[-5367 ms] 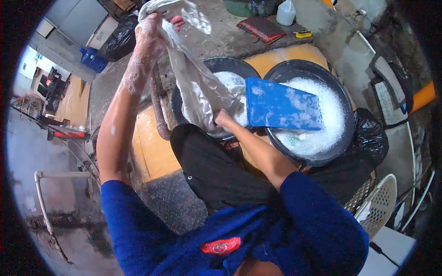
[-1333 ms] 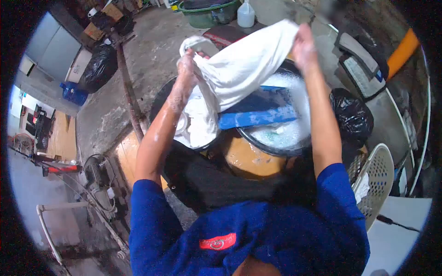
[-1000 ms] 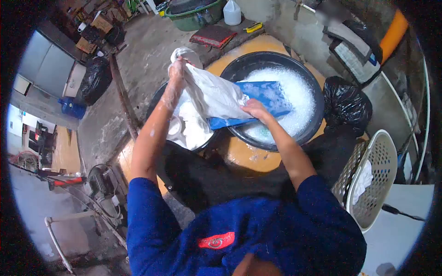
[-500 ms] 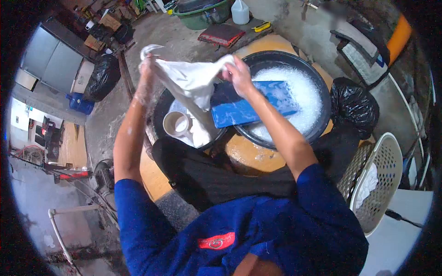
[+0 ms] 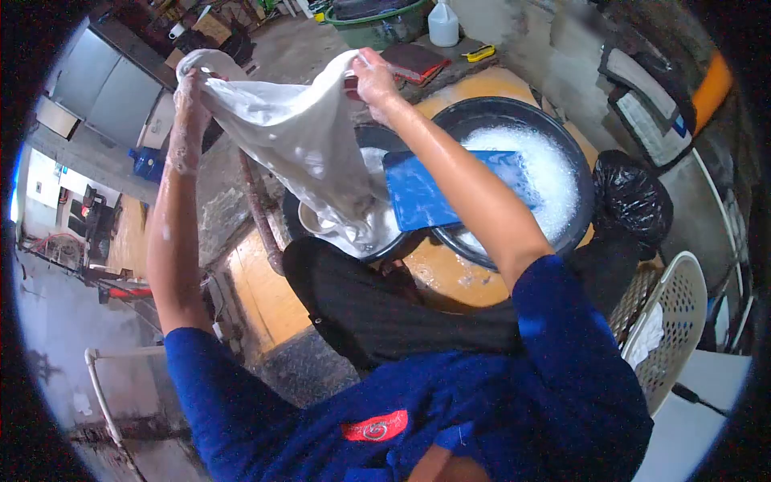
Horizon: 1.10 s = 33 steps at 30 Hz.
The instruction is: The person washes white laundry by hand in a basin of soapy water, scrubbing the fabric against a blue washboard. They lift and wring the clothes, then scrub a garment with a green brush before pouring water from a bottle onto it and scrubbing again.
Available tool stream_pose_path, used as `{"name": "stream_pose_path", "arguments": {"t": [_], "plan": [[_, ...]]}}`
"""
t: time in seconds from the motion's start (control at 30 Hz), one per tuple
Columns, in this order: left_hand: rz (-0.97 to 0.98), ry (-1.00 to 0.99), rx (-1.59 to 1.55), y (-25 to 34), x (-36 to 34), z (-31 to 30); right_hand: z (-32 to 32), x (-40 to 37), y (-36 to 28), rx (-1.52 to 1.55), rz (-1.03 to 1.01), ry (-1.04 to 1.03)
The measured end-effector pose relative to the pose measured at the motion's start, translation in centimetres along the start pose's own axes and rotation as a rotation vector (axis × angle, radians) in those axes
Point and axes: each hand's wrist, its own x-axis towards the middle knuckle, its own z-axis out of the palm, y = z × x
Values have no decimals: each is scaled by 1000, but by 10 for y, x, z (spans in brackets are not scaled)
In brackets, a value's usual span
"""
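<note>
A wet white cloth (image 5: 301, 132) hangs stretched between my two raised hands, its lower end trailing into the left dark basin (image 5: 291, 210). My left hand (image 5: 191, 87) is closed on one upper corner, with suds on the wrist. The other corner is gripped by my right hand (image 5: 373, 79). Partly covered by the cloth, a whitish dipper (image 5: 309, 217) sits in the left basin. A blue washboard (image 5: 422, 193) leans across the rim of the right basin (image 5: 582, 161), which holds foamy suds (image 5: 554, 181).
On the right stand a black plastic bag (image 5: 633, 197) and a beige laundry basket (image 5: 675, 321) with white cloth inside. Farther off are a green tub (image 5: 381, 30), a white jug (image 5: 442, 24) and a yellow-handled brush (image 5: 479, 54). A brown pole (image 5: 259, 205) lies left of the basins.
Both hands have lifted and moved left, drawing the cloth up and spreading it wider. The dipper is now more covered by it. The view has shifted slightly.
</note>
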Motion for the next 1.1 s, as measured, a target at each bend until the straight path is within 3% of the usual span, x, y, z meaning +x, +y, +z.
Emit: {"name": "stream_pose_path", "arguments": {"t": [0.03, 0.13, 0.17, 0.3, 0.33, 0.37, 0.4, 0.47, 0.5, 0.53, 0.63, 0.67, 0.7, 0.73, 0.77, 0.83, 0.87, 0.97, 1.0, 1.03, 1.1], "plan": [[30, -80, -29, -8, -5, -6, 1, 9, 4, -44, -14, 28], [-45, -42, 25, -18, -19, 3, -16, 21, -4, -229, -13, 66], [-59, -86, 15, -19, -20, 4, -23, 31, 0, -173, -184, 87], [-108, -160, -42, -33, -9, 5, -56, 40, -48, 101, -305, 27], [-124, -158, -60, -35, -14, 19, -68, 39, -22, 2, -225, 74], [-132, -158, -82, -36, -15, 34, -70, 21, 2, 119, 19, 110], [-330, -85, -140, -43, -9, 46, -86, 5, 46, 100, 185, -208], [-250, -72, -17, -65, -13, 60, -95, -51, 115, 240, 710, -218], [-274, -7, 47, -75, -16, 70, -101, -76, 148, 141, 688, -267], [-304, -6, 87, -86, -19, 76, -103, -103, 103, -54, 829, -316], [-367, 98, 98, -99, -24, 83, -105, -123, 90, -46, 518, -408], [-349, 152, 126, -91, -33, 87, -110, -110, 118, -130, 338, -455], [-326, 205, 152, -84, -38, 92, -109, -102, 99, -233, 285, -496], [-225, 99, 71, -104, -24, 68, -109, -90, 89, -254, 290, -527], [-393, 330, 145, -79, -30, 89, -109, -76, 79, -277, 292, -560], [-194, 202, 129, -76, -27, 75, -108, -55, 63, -312, 146, -548], [-393, 326, 192, -67, -23, 78, -109, -38, 73, -492, -92, -507], [-267, 208, 243, -97, 23, 18, -102, -25, 6, -810, -99, -398], [-126, 103, 100, -99, 23, 11, -100, -24, -14, -740, -38, -360], [-127, 162, 88, -73, 8, 29, -98, -22, -32, -673, 22, -322], [-116, 153, 164, -77, 39, -1, -92, -27, -73, -225, 186, -269]]}}
